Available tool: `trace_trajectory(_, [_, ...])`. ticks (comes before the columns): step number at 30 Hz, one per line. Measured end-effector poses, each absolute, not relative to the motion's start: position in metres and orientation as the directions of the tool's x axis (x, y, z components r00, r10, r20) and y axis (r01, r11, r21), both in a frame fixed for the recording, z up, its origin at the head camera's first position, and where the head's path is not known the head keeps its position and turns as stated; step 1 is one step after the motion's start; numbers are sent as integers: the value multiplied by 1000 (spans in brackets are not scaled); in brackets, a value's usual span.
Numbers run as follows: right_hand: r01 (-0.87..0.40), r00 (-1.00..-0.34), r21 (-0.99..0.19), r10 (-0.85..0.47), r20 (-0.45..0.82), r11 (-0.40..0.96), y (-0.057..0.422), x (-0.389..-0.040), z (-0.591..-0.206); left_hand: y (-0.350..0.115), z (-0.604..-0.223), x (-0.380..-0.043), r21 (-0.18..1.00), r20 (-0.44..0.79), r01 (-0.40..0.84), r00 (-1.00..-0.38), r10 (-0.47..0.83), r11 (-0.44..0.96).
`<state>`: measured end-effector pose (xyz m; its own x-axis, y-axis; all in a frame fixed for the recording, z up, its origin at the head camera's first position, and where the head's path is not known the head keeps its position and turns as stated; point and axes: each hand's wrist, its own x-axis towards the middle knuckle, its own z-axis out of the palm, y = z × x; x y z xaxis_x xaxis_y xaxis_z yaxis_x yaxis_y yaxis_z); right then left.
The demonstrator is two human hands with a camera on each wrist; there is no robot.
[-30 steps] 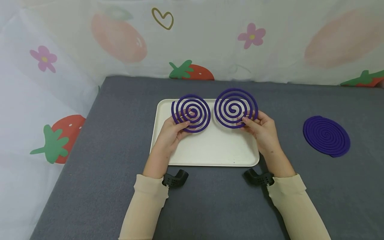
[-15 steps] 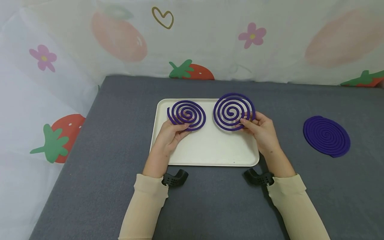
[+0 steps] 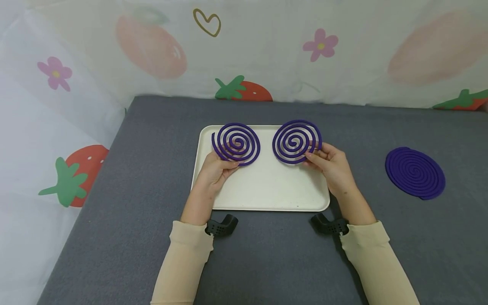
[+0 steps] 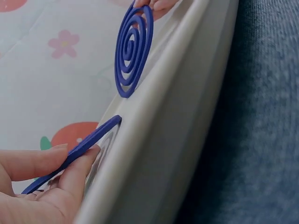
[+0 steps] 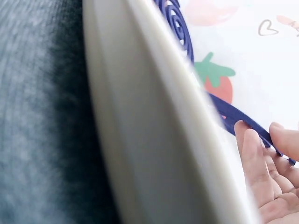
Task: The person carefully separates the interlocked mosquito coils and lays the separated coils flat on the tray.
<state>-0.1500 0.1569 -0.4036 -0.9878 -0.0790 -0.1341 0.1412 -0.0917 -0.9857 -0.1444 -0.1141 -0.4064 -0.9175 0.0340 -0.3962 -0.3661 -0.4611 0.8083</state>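
Two purple spiral coils, shaped like mosquito coils, are held up over a cream tray (image 3: 267,190). My left hand (image 3: 214,171) pinches the left coil (image 3: 249,161) between thumb and fingers at its lower edge; its loose outer end points up at the left. In the left wrist view this coil (image 4: 96,137) appears nearly edge-on, with the thumb on top. The right coil (image 3: 275,146) is pinched at its lower right edge by my right hand (image 3: 332,167). A small gap separates the two coils. Some fingers of each hand are hidden behind its coil.
Farther right on the grey table (image 3: 133,203) lies a tightly wound purple coil (image 3: 414,173), its turns pressed together. A white cloth (image 3: 354,72) printed with fruit and flowers hangs behind the table. Black wrist mounts (image 3: 222,225) sit at both cuffs.
Both coils have changed tilt. The left coil has shifted slightly left, dipping and then rising a little; the right coil's top edge has come down. Both hands keep their pinch.
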Motion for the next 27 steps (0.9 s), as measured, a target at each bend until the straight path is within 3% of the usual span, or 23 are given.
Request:
trace_trajectory(15, [144, -989, -972, 11, -149, -183, 158, -149, -403, -115, -409, -144, 866, -385, -374, -922, 33, -332])
trace_trajectory(23, [138, -978, -961, 120, -171, -240, 160, -152, -404, -115, -411, -144, 867, -389, -373, -921, 17, -331])
trace_trajectory(27, [131, -981, -963, 112, -161, -236, 162, -152, -405, -115, -409, -144, 871, -386, -371, -922, 20, -323])
